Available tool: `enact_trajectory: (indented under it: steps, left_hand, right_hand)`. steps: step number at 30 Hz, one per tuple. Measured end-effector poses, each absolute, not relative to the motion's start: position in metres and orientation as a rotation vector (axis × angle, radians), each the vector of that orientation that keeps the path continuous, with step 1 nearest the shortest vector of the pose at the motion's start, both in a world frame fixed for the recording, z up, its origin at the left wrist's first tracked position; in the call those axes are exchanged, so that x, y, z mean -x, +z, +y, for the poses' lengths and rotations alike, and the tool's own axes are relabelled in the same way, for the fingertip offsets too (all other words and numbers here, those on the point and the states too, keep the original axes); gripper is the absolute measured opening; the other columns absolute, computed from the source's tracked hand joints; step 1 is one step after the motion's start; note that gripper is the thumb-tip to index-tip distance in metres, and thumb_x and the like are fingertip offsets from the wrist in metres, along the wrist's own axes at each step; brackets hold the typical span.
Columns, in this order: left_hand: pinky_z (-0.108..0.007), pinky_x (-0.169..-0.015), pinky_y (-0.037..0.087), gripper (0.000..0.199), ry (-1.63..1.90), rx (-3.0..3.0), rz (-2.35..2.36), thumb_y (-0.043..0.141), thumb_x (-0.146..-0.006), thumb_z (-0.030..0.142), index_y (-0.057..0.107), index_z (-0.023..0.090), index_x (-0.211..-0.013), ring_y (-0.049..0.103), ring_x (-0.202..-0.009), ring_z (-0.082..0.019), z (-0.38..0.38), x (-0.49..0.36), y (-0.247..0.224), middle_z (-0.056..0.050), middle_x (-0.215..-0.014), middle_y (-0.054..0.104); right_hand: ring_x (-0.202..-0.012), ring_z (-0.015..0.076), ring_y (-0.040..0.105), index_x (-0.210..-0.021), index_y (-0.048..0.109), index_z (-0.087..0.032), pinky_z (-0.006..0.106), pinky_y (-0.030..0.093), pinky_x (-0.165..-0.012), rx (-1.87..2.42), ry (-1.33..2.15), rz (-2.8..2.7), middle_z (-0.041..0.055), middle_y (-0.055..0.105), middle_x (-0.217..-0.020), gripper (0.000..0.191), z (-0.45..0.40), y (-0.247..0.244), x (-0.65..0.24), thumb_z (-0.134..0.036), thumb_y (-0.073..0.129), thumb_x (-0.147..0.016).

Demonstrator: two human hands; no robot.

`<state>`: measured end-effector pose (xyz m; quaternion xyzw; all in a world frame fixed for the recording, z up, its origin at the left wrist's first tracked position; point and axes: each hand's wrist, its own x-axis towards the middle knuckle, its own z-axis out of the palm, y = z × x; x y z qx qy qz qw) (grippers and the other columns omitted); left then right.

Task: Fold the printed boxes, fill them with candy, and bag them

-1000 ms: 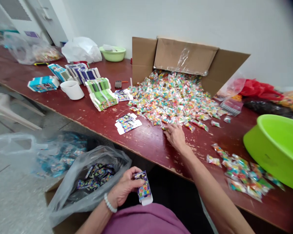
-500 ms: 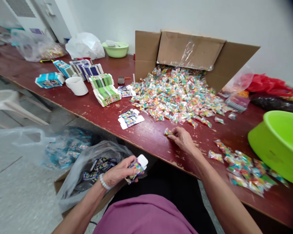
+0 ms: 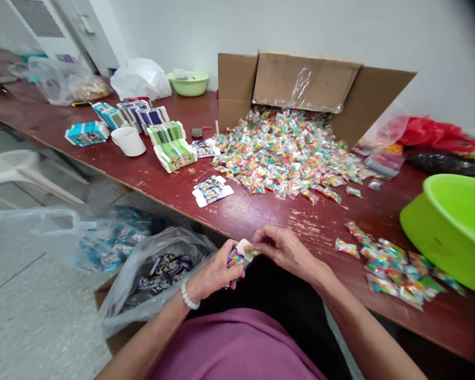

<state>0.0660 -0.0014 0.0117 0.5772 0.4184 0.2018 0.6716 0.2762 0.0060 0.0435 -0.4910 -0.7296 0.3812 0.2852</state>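
My left hand (image 3: 217, 269) is closed around a small printed candy box (image 3: 236, 258), its white end flap sticking up, above my lap by the table's front edge. My right hand (image 3: 283, 248) pinches a small clear packet of colored candy (image 3: 250, 250) right at the flap of the box; whether part of it is inside I cannot tell. Beyond both hands, a big heap of wrapped candy packets (image 3: 288, 153) spills from a cardboard box (image 3: 309, 82). A flattened printed carton (image 3: 212, 191) lies on the table (image 3: 257, 214) nearby.
To the right stand a green basin (image 3: 431, 237) and a smaller pile of candy packets (image 3: 399, 269). Stacked cartons (image 3: 172, 148) and a white mug (image 3: 129, 141) are at the left. Below the edge, a lined box (image 3: 119, 311) holds dark printed packs; a white stool (image 3: 27, 169) stands left.
My right hand has lifted the candy packet off the table and brought it to the box. My left hand has moved up and right with the box.
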Motion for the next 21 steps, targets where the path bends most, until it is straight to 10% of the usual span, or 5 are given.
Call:
enact_trajectory:
  steps: [11, 21]
  left_hand:
    - [-0.024, -0.046, 0.045, 0.055, 0.672, -0.713, 0.77, 0.038, -0.091, 0.064, 0.056, 0.014, -0.106, 0.062, -0.048, -0.016, -0.009, -0.08, 0.004, -0.008, -0.075, 0.07]
    - [-0.024, -0.046, 0.049, 0.035, 0.807, -0.758, 0.766, 0.058, -0.085, 0.044, 0.063, 0.014, -0.103, 0.062, -0.055, -0.016, -0.015, -0.083, 0.011, -0.005, -0.073, 0.068]
  right_hand:
    - [-0.081, 0.0159, 0.064, -0.098, 0.062, -0.021, 0.029, 0.05, -0.076, 1.262, 1.137, -1.224, 0.0028, 0.069, -0.091, 0.027, -0.003, 0.034, -0.272, -0.037, 0.073, -0.079]
    - [-0.063, 0.0114, 0.058, -0.107, 0.062, -0.023, 0.026, 0.049, -0.059, 1.183, 1.346, -1.293, 0.0011, 0.063, -0.087, 0.029, -0.027, 0.022, -0.243, -0.037, 0.071, -0.084]
